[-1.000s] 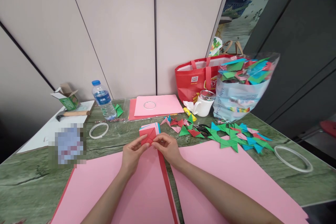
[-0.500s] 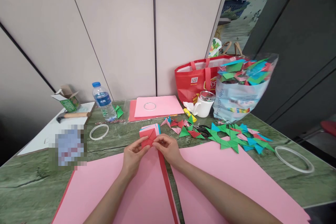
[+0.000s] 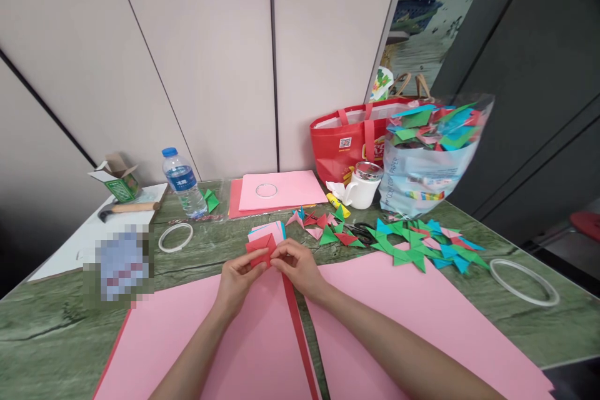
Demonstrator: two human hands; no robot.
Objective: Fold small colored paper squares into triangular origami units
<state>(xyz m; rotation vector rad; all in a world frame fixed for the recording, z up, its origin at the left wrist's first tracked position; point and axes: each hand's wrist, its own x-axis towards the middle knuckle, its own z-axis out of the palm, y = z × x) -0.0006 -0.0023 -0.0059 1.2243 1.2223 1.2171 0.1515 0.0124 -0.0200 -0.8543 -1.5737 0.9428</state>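
Between my two hands is a small red paper (image 3: 259, 250) with fold lines across it. My left hand (image 3: 237, 278) pinches its left and lower part between thumb and fingers. At the right edge, my right hand (image 3: 296, 269) grips the same paper with thumb and fingertips. Just behind it lies a small stack of pink, white and blue paper squares (image 3: 272, 230), partly covered by the red paper. Large pink sheets (image 3: 253, 337) with a red edge lie under my wrists, and another pink sheet (image 3: 403, 312) lies under my right forearm.
Folded green, blue, pink and red paper pieces (image 3: 412, 250) lie to the right, near black scissors (image 3: 363, 232). Behind stand a white mug (image 3: 362, 190), a red bag (image 3: 330, 150) and a plastic bag of folded pieces (image 3: 417, 169). A water bottle (image 3: 184, 181) and a hammer (image 3: 134, 207) are left.
The red paper has shifted slightly left and down, uncovering more of the stack behind it. Both hands still hold it.
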